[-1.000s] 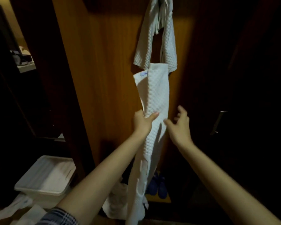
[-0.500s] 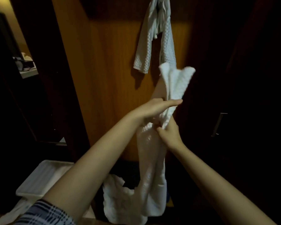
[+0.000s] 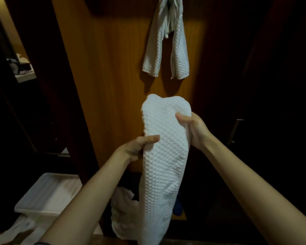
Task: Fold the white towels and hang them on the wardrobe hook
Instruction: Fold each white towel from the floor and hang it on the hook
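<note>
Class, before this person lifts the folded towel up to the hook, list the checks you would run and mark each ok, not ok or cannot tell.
1. Left hand grips the held towel: ok.
2. Right hand grips its other edge: ok.
3. Towel folded over at the top: ok.
4. Lower end gathered: not ok, it hangs down past the frame's bottom edge.
5. Free room on the hook: cannot tell; the hanging towel covers it.
6. Path up along the wooden panel free: ok.
</note>
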`<state>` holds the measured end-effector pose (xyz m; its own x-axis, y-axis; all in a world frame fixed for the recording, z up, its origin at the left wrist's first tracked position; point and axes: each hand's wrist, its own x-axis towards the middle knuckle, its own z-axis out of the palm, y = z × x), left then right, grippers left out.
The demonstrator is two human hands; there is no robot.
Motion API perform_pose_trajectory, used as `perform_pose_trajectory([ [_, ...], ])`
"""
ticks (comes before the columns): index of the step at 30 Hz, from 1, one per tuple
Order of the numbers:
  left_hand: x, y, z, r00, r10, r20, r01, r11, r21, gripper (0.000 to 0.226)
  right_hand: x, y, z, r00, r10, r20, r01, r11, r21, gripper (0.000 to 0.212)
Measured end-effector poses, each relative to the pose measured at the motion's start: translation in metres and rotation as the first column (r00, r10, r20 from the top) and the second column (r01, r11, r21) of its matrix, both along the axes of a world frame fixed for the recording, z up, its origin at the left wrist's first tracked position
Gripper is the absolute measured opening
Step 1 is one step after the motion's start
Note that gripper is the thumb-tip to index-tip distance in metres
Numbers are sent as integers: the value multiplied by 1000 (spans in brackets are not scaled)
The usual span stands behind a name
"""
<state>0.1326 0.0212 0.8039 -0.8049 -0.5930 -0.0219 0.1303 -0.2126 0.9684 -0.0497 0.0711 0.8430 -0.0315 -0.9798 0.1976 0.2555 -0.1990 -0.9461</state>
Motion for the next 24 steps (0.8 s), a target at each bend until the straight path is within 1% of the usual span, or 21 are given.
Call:
perform_pose_trajectory([
  [1,-1,2,2,1000,-7,-5,7,1000,-18,80,2,-2,2,999,-43,-12,43,999,-25,24],
  [2,-2,2,3,1000,22,-15,-23,999,-24,68,4,-3,3,995,-91,-32,89,995,-52,21],
  [4,-3,2,5,991,96,-95,-96,995,7,30,9,-7,3,980,-172,-99,164,982,-89,17],
  [5,-3,2,5,982,128,-138,-125,992,33,23,11,-9,0,968,-209,-136,198,976,-91,15],
  [6,-3,2,4,974,145,-172,-137,989,57,24,12,-9,-3,955,-246,-163,236,969,-78,19],
  [8,-4,2,2,967,154,-204,-142,987,73,26,14,-8,-18,923,-321,-214,322,946,-29,42],
  [9,-4,1,0,965,164,-206,-153,986,70,26,15,-5,-28,908,-354,-222,361,933,-11,49],
  [10,-4,0,0,962,181,-206,-169,983,72,27,15,-1,-38,901,-378,-211,385,923,-8,50],
  [12,-2,-1,1,948,224,-225,-205,973,106,27,12,6,-61,894,-398,-208,401,916,-27,37],
  [13,-1,-2,2,937,248,-245,-221,966,134,27,11,9,-71,888,-395,-236,397,917,-43,30],
  [15,0,-5,4,917,278,-285,-232,955,185,30,10,16,-87,886,-341,-315,344,938,-47,17],
  [17,0,-7,7,905,291,-310,-232,949,214,33,11,18,-97,887,-273,-373,290,957,-11,7],
  [19,-1,-9,10,903,294,-314,-235,949,212,37,10,18,-98,890,-230,-394,252,968,4,6],
  [21,0,-9,15,896,299,-327,-250,950,185,46,7,17,-92,903,-174,-394,189,982,0,12],
  [24,5,-13,22,875,277,-397,-243,961,135,79,6,18,-84,937,-94,-335,90,996,-26,20],
])
